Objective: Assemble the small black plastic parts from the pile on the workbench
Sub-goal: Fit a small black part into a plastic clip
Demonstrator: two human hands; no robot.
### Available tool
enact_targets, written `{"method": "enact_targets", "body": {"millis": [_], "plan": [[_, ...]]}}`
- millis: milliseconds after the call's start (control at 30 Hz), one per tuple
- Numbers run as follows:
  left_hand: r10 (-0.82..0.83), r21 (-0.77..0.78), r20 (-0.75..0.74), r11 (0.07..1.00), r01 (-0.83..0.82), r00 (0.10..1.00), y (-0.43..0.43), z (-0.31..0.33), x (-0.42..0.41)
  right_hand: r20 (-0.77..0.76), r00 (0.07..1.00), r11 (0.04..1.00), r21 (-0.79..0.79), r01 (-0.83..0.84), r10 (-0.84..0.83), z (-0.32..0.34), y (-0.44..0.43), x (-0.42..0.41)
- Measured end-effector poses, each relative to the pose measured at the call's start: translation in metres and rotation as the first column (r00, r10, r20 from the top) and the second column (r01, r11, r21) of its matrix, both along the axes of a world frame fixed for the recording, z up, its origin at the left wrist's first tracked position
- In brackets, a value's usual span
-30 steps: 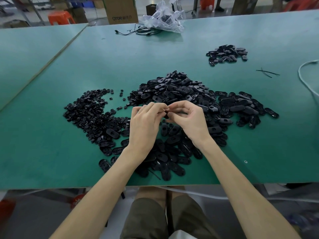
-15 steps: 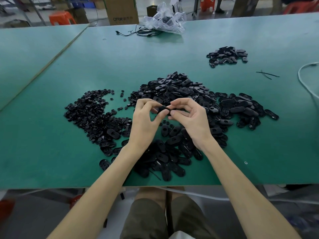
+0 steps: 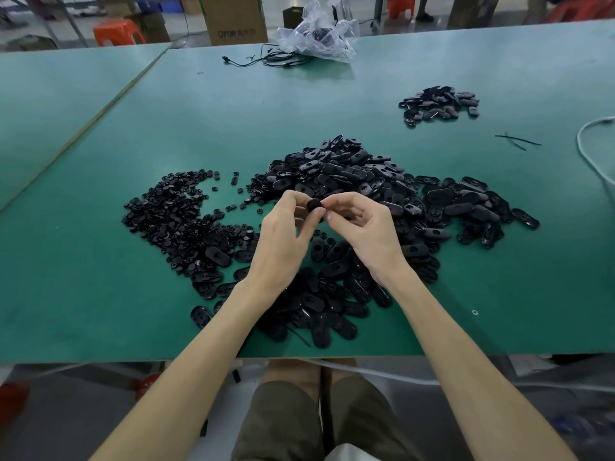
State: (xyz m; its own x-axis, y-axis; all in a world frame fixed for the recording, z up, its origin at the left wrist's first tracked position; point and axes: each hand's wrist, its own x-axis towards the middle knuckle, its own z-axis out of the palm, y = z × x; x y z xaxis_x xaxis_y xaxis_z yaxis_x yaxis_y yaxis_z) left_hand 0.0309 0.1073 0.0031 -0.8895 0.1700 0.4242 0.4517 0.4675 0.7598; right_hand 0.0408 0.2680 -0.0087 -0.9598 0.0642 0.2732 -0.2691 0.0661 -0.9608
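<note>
A green bench (image 3: pixel 100 294) fills the view, its near edge at 6 o'clock. Across its middle spreads the pile (image 3: pixel 359 181): hundreds of flat, glossy black ovals with rounded ends, many with a small slot in the face. It is heaped deepest at 12 o'clock from the hands and thins toward 3 and 6 o'clock. At 9 o'clock from the hands lie the discs (image 3: pixel 173 221), far smaller round black pieces whose near side touches the ovals.

Both forearms come in from 6 o'clock. The left hand (image 3: pixel 283 241) and right hand (image 3: pixel 369 234) meet above the pile's centre, raised off it.

Beyond the far edge at 11 o'clock stands a box (image 3: pixel 233 18). A crumpled clear bag (image 3: pixel 316 38) lies at 12 o'clock. A heap (image 3: pixel 439 103) of the same ovals sits well apart at 1 o'clock. A white cable (image 3: pixel 585 151) loops in at 3 o'clock. A black cord (image 3: pixel 259 59) trails just beside the bag, and two thin ties (image 3: pixel 517 140) cross at 2 o'clock.

Smallest is the part (image 3: pixel 313 204), held between the two hands' fingertips: black, matte, with a rounded outline toward the camera and finer detail too small to tell. Each hand pinches one side of it with thumb and forefinger. The remaining fingers curl loosely and hold nothing
</note>
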Motion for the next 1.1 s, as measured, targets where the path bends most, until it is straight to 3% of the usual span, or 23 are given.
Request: {"method": "enact_targets", "body": {"millis": [233, 633, 1100], "plan": [[-0.038, -0.035, 0.009, 0.999, 0.039, 0.999, 0.0008, -0.0015, -0.0013, -0.004, 0.997, 0.996, 0.024, 0.080, -0.080, -0.0018, -0.0009, -0.0019], [-0.080, -0.105, -0.140, 0.992, 0.065, 0.987, -0.0031, -0.0027, -0.0051, 0.027, 0.997, 0.996, -0.045, 0.076, -0.075, -0.0013, -0.0001, -0.0025], [-0.108, -0.005, 0.064, 0.994, 0.108, 0.992, -0.0053, 0.0027, -0.0057, 0.046, 0.998, 0.997, -0.061, 0.047, -0.044, 0.0008, -0.0001, -0.0023]]}}
